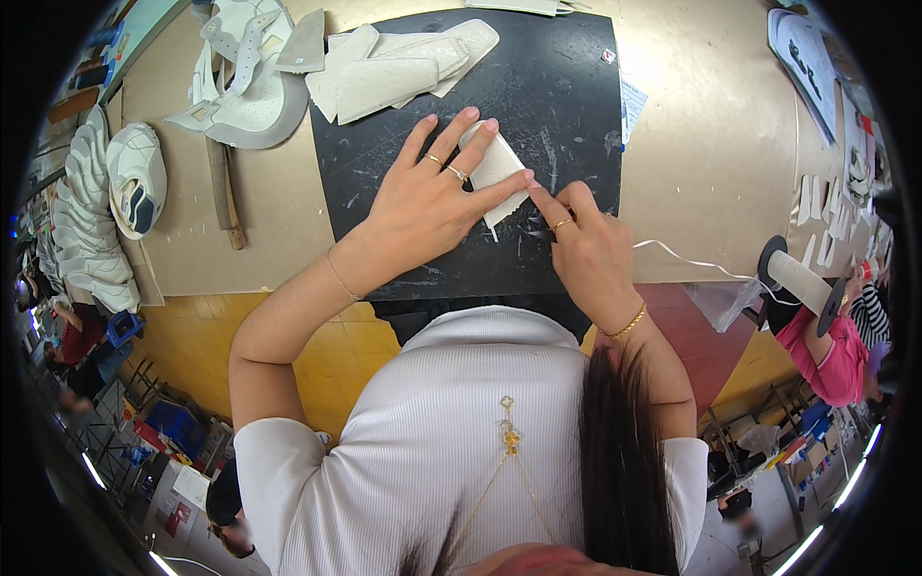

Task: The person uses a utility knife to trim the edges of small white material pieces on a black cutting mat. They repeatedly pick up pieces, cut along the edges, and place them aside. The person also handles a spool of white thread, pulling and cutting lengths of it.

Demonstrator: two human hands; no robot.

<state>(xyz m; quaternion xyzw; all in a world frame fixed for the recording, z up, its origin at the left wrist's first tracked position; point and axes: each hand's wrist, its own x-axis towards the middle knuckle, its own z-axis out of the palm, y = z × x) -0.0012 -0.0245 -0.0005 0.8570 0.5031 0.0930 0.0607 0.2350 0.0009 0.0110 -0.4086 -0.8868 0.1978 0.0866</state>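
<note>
A small white fabric piece (497, 165) lies on the black cutting mat (567, 86). My left hand (427, 197) lies flat over it, fingers spread, pressing it down. Just to the right, my right hand (581, 240) pinches the piece's lower right edge with fingertips together. A thin white tape (687, 259) runs from near my right hand to a spool (797, 278) at the right.
Several cut white pieces (399, 67) lie at the mat's far edge. White shoe uppers (245, 77) and a stack of them (86, 221) sit at the left. A wooden-handled tool (226, 192) lies beside the mat. Another person in pink (831, 350) is at the right.
</note>
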